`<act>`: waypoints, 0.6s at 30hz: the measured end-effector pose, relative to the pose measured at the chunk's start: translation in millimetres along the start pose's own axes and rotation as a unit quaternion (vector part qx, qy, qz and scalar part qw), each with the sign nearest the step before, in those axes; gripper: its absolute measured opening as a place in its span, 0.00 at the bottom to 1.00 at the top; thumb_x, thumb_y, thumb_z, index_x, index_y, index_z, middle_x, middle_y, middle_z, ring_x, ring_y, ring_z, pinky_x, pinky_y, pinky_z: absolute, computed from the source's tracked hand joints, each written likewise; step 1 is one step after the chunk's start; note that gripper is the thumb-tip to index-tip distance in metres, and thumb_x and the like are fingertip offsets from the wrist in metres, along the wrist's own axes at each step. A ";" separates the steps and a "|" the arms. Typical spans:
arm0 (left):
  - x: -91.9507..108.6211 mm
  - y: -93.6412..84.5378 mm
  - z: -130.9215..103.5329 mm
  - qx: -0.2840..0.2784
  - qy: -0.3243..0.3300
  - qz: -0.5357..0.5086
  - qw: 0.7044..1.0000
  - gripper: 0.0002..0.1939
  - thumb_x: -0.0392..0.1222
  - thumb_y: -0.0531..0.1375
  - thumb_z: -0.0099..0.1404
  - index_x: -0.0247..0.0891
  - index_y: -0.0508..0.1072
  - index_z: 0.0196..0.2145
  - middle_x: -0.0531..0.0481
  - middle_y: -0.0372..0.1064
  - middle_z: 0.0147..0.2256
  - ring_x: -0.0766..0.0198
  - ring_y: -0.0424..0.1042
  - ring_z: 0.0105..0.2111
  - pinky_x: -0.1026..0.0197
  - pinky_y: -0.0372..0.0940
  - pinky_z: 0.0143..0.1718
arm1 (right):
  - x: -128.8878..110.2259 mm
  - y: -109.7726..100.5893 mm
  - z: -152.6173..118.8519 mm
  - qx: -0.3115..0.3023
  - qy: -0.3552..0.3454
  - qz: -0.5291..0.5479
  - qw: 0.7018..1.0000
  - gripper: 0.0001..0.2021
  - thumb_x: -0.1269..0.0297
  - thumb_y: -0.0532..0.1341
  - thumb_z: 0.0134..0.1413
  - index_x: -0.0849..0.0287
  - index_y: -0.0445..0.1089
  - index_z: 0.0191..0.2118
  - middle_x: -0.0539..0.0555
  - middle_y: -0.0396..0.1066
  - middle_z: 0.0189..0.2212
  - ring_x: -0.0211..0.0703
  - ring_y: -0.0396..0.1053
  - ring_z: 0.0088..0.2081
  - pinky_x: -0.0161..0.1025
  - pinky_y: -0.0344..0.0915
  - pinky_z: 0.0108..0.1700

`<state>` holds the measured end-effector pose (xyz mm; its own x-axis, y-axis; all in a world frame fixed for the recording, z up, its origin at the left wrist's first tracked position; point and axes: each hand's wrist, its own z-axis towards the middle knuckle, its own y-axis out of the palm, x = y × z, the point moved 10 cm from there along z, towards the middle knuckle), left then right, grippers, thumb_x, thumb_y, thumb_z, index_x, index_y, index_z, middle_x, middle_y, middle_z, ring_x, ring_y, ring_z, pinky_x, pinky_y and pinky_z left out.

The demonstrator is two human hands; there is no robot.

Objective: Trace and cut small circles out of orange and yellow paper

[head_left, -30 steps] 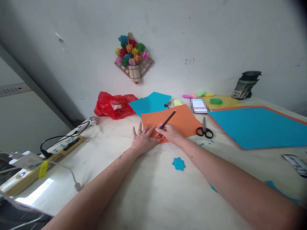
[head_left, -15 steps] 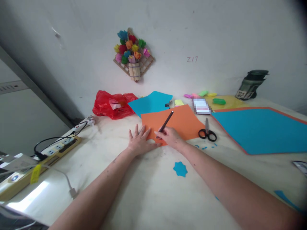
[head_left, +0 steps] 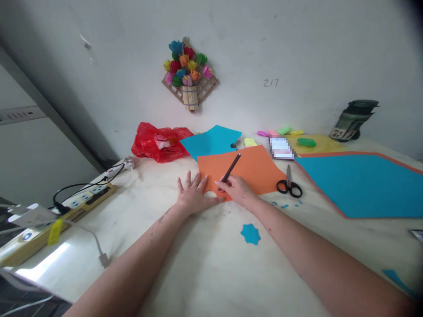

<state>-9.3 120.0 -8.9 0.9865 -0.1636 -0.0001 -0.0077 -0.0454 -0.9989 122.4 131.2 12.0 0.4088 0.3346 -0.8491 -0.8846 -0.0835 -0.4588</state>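
An orange sheet of paper (head_left: 254,169) lies on the pale table, with a rounded notch in its lower left edge. My left hand (head_left: 193,197) rests flat with fingers spread, its fingertips on the sheet's left edge. In my right hand (head_left: 235,188) is a dark pencil (head_left: 232,167), tilted up to the right, its lower end over the lower left of the sheet. Between my forearms lies a small blue wavy-edged cutout (head_left: 250,234). Black-handled scissors (head_left: 289,185) sit at the sheet's right edge, above small blue scraps (head_left: 284,206).
Behind are a red plastic bag (head_left: 158,143), a blue sheet (head_left: 211,141) and a phone (head_left: 281,148). A large blue sheet (head_left: 370,185) edged with orange lies right, below a dark bottle (head_left: 353,119). A power strip (head_left: 79,209) with cables runs along the left.
The camera view has shifted slightly, so most things appear a little further right. My left hand stays spread on the paper and my right hand still holds the pencil.
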 end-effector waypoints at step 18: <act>-0.2 1.0 0.4 0.000 -0.006 -0.012 1.000 0.44 0.71 0.41 0.52 0.49 0.41 0.62 0.55 0.29 0.63 0.48 0.17 0.60 0.37 0.18 0.54 | -0.6 -9.7 -0.2 0.054 0.017 0.097 0.994 0.15 0.51 0.56 0.48 0.59 0.64 0.29 0.53 0.71 0.24 0.38 0.69 0.24 0.33 0.65 0.27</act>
<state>-9.4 120.4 -9.9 0.9882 -0.1514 0.0226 0.0152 -0.0496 -0.9987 130.7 131.7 16.9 0.2341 0.2897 -0.9281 -0.9655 -0.0423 -0.2568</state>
